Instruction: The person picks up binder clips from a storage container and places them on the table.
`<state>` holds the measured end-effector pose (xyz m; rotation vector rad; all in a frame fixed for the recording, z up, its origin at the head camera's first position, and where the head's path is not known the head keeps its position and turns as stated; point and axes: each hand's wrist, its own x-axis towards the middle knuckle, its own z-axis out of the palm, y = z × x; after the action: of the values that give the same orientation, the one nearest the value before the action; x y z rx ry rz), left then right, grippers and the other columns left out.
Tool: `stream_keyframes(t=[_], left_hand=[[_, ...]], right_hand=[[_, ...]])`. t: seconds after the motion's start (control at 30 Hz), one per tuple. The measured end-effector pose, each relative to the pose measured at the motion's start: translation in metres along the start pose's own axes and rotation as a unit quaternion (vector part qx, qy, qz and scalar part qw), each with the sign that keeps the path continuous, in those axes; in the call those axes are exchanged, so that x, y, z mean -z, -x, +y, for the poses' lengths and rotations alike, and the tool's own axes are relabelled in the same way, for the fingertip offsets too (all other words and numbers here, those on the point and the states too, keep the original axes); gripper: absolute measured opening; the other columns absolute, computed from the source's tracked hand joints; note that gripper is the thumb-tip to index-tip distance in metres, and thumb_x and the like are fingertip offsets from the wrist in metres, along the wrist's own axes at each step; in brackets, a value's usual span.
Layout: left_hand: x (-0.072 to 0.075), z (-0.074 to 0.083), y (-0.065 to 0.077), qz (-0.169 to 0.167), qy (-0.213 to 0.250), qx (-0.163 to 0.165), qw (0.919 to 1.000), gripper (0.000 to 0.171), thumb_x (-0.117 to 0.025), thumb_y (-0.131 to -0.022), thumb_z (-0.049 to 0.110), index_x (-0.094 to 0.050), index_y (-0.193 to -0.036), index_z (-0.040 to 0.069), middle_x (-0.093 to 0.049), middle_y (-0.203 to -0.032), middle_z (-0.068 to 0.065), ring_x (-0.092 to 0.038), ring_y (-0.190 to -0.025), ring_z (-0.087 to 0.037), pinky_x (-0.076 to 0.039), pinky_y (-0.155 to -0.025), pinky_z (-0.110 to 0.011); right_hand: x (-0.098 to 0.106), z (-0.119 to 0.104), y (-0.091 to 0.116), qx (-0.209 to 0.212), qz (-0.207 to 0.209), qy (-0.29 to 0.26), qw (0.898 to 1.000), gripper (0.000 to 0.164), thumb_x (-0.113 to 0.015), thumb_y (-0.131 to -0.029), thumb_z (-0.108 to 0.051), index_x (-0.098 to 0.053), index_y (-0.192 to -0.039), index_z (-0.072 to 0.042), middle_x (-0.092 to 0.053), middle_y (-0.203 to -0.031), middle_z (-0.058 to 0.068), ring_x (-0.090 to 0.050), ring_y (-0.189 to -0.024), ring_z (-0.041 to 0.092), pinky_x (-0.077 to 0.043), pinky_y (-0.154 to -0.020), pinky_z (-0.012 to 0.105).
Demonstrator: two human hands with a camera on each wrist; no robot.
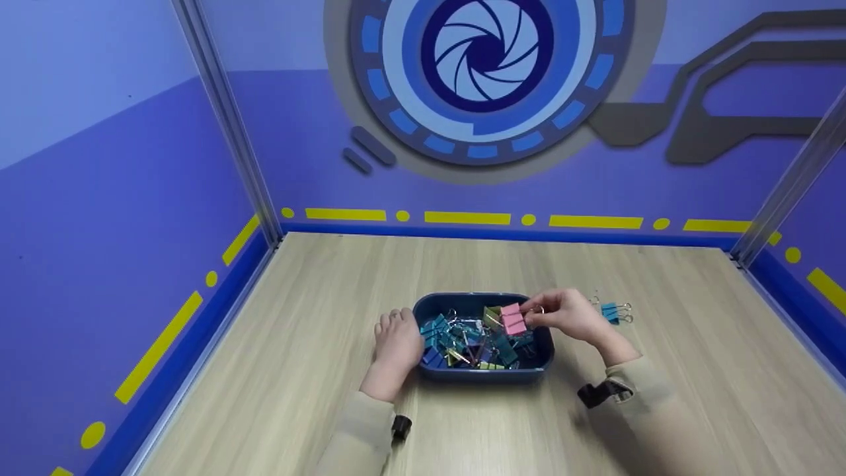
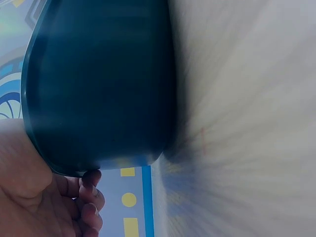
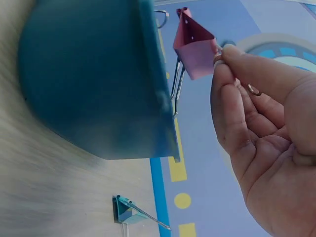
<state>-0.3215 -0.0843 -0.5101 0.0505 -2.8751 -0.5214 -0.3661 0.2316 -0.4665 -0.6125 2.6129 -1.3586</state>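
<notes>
A pink binder clip (image 1: pixel 513 319) is held by its wire handle between the thumb and fingertips of my right hand (image 1: pixel 567 316). It hangs over the right part of a dark blue tub (image 1: pixel 486 375). Inside lie several binder clips in teal, blue, yellow and olive, with silver wire handles. My left hand (image 1: pixel 398 338) grips the tub's left rim, its fingers curled by the outer wall in the left wrist view; the thumb tip is hidden. The right wrist view shows the pink clip's open triangular side, beyond the tub's rim.
To the right of the tub, a blue binder clip (image 1: pixel 612 313) lies on the wooden table (image 1: pixel 317 370), partly behind my right hand in the head view. Printed panels (image 1: pixel 277 139) enclose the table at the back and both sides, with metal posts at the corners.
</notes>
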Motion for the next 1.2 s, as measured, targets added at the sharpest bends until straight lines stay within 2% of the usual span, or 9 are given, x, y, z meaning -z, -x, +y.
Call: stream_keyframes(t=[0.2,0.37,0.5,0.6,0.77,0.87,1.0,1.2], left_hand=[[0.0,0.001,0.0,0.006,-0.007,-0.009,0.9999,0.021,-0.054,-0.086,0.012,-0.054,-0.103,0.0,-0.056,-0.1,-0.017,-0.047,-0.095,-0.033,-0.037,-0.083,-0.044],[0.0,0.001,0.0,0.006,-0.009,-0.008,0.9999,0.022,-0.054,-0.085,0.013,-0.054,-0.103,0.0,-0.056,-0.101,-0.017,-0.047,-0.095,-0.033,-0.037,-0.082,-0.044],[0.0,0.001,0.0,-0.001,-0.006,-0.001,1.0,0.025,-0.054,-0.086,0.013,-0.054,-0.107,-0.001,-0.056,-0.103,-0.017,-0.047,-0.098,-0.033,-0.037,-0.084,-0.044],[0.0,0.001,-0.001,-0.004,-0.004,0.003,1.0,0.026,-0.054,-0.086,0.013,-0.054,-0.108,-0.001,-0.056,-0.104,-0.017,-0.048,-0.099,-0.033,-0.037,-0.085,-0.045],[0.001,0.0,0.0,-0.004,0.0,0.007,1.0,0.025,-0.056,-0.086,0.013,-0.054,-0.107,0.0,-0.056,-0.103,-0.017,-0.047,-0.098,-0.033,-0.037,-0.085,-0.045],[0.001,0.0,0.001,-0.006,0.002,0.007,1.0,0.025,-0.057,-0.085,0.013,-0.054,-0.106,0.0,-0.056,-0.103,-0.017,-0.047,-0.098,-0.033,-0.037,-0.085,-0.045],[0.001,0.001,0.001,-0.002,0.005,0.004,1.0,0.025,-0.056,-0.086,0.013,-0.054,-0.107,-0.001,-0.057,-0.103,-0.017,-0.048,-0.098,-0.034,-0.037,-0.085,-0.046],[0.001,0.001,0.0,-0.011,0.004,0.004,0.9999,0.023,-0.052,-0.088,0.012,-0.054,-0.107,-0.001,-0.056,-0.104,-0.017,-0.047,-0.099,-0.034,-0.036,-0.085,-0.044]], right_hand=[[0.016,-0.002,0.008,-0.003,0.02,-0.046,0.999,0.032,-0.077,-0.078,-0.028,-0.072,-0.103,-0.008,-0.069,-0.086,0.005,-0.061,-0.074,0.01,-0.052,-0.07,0.024],[0.034,0.002,0.015,-0.009,0.04,-0.067,0.997,0.035,-0.077,-0.078,-0.024,-0.07,-0.105,-0.003,-0.066,-0.079,0.004,-0.057,-0.064,0.007,-0.048,-0.057,0.022],[0.049,0.009,0.023,-0.012,0.047,-0.085,0.995,0.038,-0.075,-0.08,-0.021,-0.067,-0.108,0.003,-0.069,-0.081,0.008,-0.061,-0.063,0.009,-0.052,-0.057,0.026],[0.061,0.015,0.03,-0.019,0.062,-0.059,0.996,0.04,-0.074,-0.081,-0.026,-0.067,-0.11,0.0,-0.071,-0.086,0.009,-0.063,-0.068,0.009,-0.052,-0.06,0.026],[0.082,0.027,0.042,-0.037,0.094,-0.006,0.995,0.042,-0.073,-0.082,-0.033,-0.068,-0.112,-0.004,-0.069,-0.089,-0.002,-0.053,-0.07,0.005,-0.045,-0.059,0.022],[0.095,0.036,0.049,-0.052,0.104,0.004,0.993,0.046,-0.071,-0.082,-0.035,-0.066,-0.115,-0.003,-0.069,-0.092,-0.004,-0.056,-0.074,0.003,-0.047,-0.063,0.021],[0.113,0.051,0.057,-0.079,0.117,0.039,0.989,0.05,-0.068,-0.084,-0.041,-0.064,-0.118,-0.004,-0.07,-0.094,-0.004,-0.06,-0.08,0.003,-0.048,-0.069,0.021],[0.137,0.075,0.07,-0.114,0.135,0.094,0.98,0.051,-0.065,-0.086,-0.042,-0.063,-0.12,-0.004,-0.069,-0.093,-0.003,-0.059,-0.079,0.004,-0.045,-0.068,0.023]])
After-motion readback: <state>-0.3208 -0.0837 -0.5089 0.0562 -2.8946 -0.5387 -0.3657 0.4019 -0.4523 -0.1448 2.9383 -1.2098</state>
